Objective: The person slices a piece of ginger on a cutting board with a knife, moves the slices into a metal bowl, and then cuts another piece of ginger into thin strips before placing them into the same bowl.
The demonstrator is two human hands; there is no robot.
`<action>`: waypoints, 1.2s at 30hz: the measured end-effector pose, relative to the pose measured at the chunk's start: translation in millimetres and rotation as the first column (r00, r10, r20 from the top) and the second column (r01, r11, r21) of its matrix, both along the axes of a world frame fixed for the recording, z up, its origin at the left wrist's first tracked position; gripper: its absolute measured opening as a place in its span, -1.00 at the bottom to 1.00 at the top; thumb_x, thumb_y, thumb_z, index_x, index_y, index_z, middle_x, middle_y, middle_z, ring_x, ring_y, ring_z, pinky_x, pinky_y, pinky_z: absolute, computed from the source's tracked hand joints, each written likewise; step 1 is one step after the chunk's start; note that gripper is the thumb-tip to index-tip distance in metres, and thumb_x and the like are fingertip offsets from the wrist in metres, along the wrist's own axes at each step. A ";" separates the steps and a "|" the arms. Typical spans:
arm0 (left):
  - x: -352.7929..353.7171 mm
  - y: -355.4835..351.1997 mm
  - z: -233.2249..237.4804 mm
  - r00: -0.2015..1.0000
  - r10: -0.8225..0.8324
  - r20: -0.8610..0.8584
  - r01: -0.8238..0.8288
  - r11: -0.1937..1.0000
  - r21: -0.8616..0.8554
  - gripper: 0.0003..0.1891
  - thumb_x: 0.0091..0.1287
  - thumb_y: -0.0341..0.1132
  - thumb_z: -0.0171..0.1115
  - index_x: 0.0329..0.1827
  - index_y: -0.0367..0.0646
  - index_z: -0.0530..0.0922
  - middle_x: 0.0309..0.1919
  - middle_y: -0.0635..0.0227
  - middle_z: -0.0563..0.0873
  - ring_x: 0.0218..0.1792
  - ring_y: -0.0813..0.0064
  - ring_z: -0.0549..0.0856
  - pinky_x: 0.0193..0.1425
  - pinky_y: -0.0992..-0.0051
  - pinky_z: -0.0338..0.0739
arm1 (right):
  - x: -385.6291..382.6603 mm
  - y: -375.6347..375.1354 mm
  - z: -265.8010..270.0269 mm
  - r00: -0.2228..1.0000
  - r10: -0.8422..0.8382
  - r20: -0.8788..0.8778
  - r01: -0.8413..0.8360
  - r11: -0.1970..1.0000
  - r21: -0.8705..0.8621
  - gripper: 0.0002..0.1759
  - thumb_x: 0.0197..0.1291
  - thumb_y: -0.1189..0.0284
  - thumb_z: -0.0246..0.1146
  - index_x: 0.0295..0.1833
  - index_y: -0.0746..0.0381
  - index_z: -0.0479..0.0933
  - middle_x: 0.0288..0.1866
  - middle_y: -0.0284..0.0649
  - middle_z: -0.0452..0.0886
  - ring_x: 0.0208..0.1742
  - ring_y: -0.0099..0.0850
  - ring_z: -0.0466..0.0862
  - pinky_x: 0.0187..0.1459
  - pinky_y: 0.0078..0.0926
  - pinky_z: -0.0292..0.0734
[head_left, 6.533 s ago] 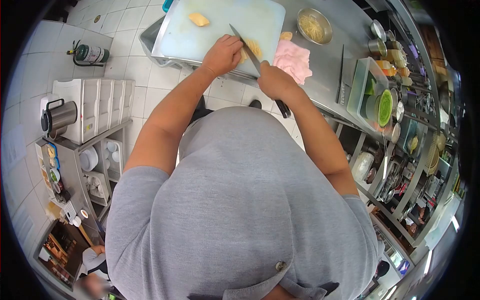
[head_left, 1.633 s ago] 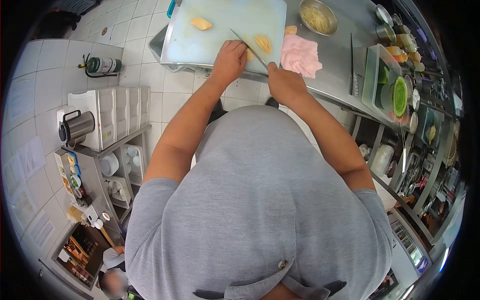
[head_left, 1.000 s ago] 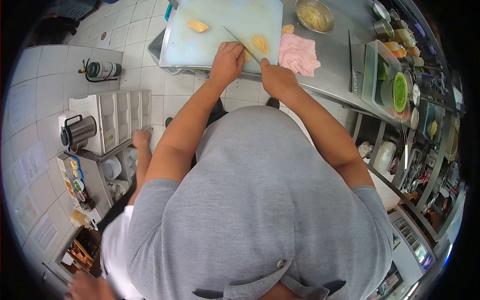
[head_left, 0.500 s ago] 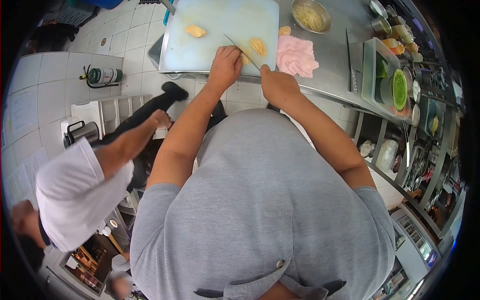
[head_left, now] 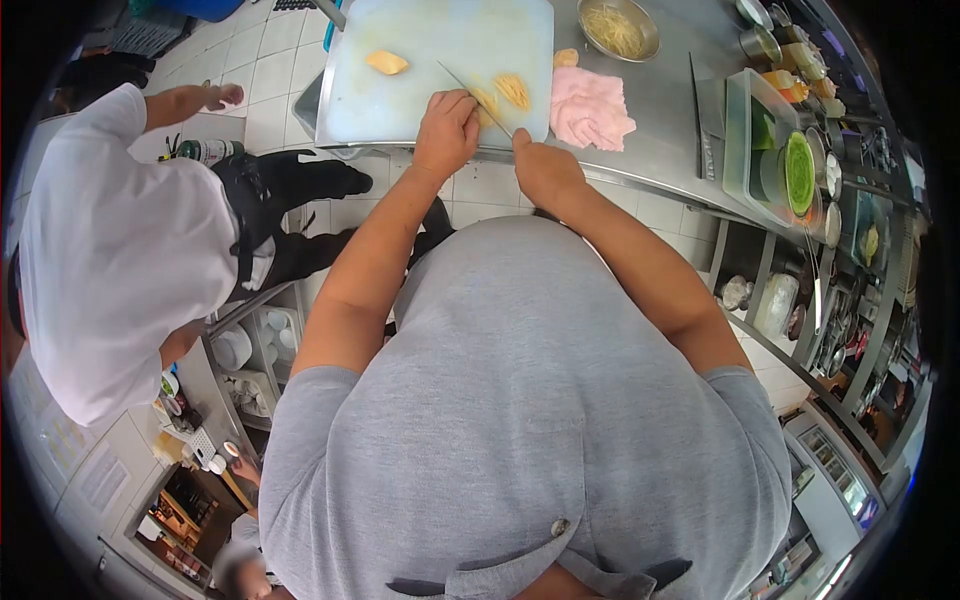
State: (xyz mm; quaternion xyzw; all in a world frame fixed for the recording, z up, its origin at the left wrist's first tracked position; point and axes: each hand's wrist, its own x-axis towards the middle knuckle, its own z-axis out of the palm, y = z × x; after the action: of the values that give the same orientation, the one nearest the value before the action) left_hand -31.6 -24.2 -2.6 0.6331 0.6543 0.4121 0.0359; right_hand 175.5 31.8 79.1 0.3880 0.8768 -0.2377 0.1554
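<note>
On the white cutting board point(head_left: 400, 100), my right hand point(head_left: 546, 172) is closed around the handle of a knife point(head_left: 467, 92), at the board's near edge. The blade points up and left, beside my left hand point(head_left: 447, 130). My left hand has its fingers curled on a yellowish piece of food that is mostly hidden under them. Thin yellow slices point(head_left: 487, 103) lie right of the blade, next to a small pile of yellow strips point(head_left: 511, 91). A larger yellow piece point(head_left: 386, 63) rests farther left on the board.
A pink cloth point(head_left: 590, 108) and a small tan piece point(head_left: 565, 58) are right of the board. Behind is a metal bowl point(head_left: 618, 30) of pale shreds. Farther right stand a dark long blade point(head_left: 697, 120) and a plastic tub point(head_left: 740, 135). A person in white point(head_left: 130, 230) stands at left.
The person in white has moved forward and now stands nearer the fire extinguisher, partly covering it. The board and everything on it sit slightly higher and more left in view. My hands keep their places at the knife.
</note>
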 end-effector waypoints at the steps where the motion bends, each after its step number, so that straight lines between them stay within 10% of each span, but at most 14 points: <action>1: -1.6 0.1 -1.1 1.000 0.002 -0.005 -0.002 1.000 0.001 -0.81 0.41 -0.53 0.40 0.05 -0.26 0.76 0.11 0.11 0.82 0.17 -0.10 0.72 0.33 0.05 0.70 | -4.6 4.6 6.6 1.000 0.022 0.002 -0.022 1.000 0.012 -0.74 0.65 0.49 0.06 0.25 0.38 0.54 -0.02 0.23 0.91 0.04 0.19 0.94 0.07 0.20 0.80; 36: -5.3 0.3 -8.2 1.000 -0.015 0.002 0.015 0.998 -0.055 -0.84 0.46 -0.50 0.44 0.05 -0.27 0.76 0.15 0.02 0.81 0.17 -0.14 0.71 0.35 0.01 0.66 | -3.1 6.4 22.9 0.995 -0.037 -0.092 0.033 0.999 -0.037 -0.75 0.64 0.47 0.08 0.21 0.36 0.56 -0.06 0.20 0.90 -0.01 0.24 0.93 0.02 0.27 0.79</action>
State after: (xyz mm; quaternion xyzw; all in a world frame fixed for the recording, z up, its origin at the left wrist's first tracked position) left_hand -36.9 -23.9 -10.9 0.6366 0.6606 0.3940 0.0568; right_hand 172.4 38.2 102.0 0.3891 0.8718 -0.2736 0.1173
